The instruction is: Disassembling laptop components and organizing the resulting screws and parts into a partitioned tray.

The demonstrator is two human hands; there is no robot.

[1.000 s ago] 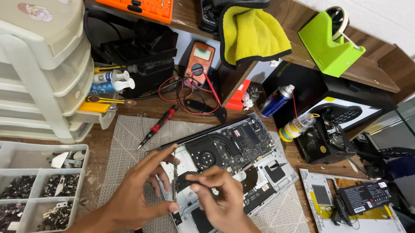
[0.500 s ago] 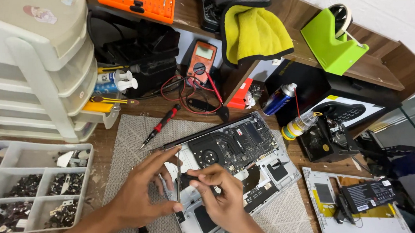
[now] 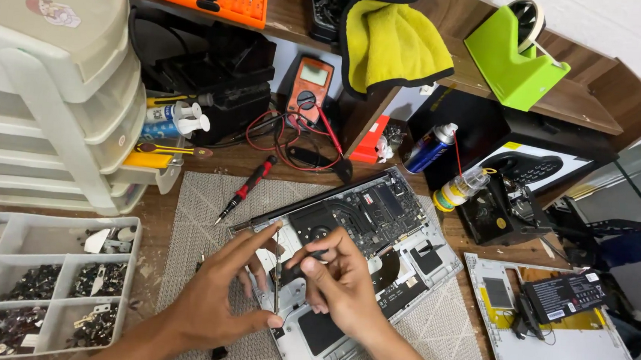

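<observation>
An opened silver laptop base point(image 3: 377, 229) lies on a grey mat point(image 3: 197, 216), its circuit board and fan exposed. My right hand point(image 3: 336, 282) is closed on a small black-handled screwdriver point(image 3: 284, 275), tip pointing down at the near left part of the chassis. My left hand point(image 3: 218, 297) rests beside it with fingers spread, thumb and fingertips touching the laptop's left edge and steadying the screwdriver shaft. What the tip touches is hidden by my fingers.
A compartment tray of small parts point(image 3: 35, 280) sits at the left under beige drawers point(image 3: 48, 101). A red-handled screwdriver point(image 3: 244, 190), multimeter point(image 3: 308, 89), spray can point(image 3: 428, 148) and small bottle point(image 3: 459, 188) lie behind. A laptop cover with a black battery point(image 3: 564, 295) lies right.
My right hand has shifted left and slightly up, bringing the screwdriver upright next to my left fingers. My left hand has barely moved.
</observation>
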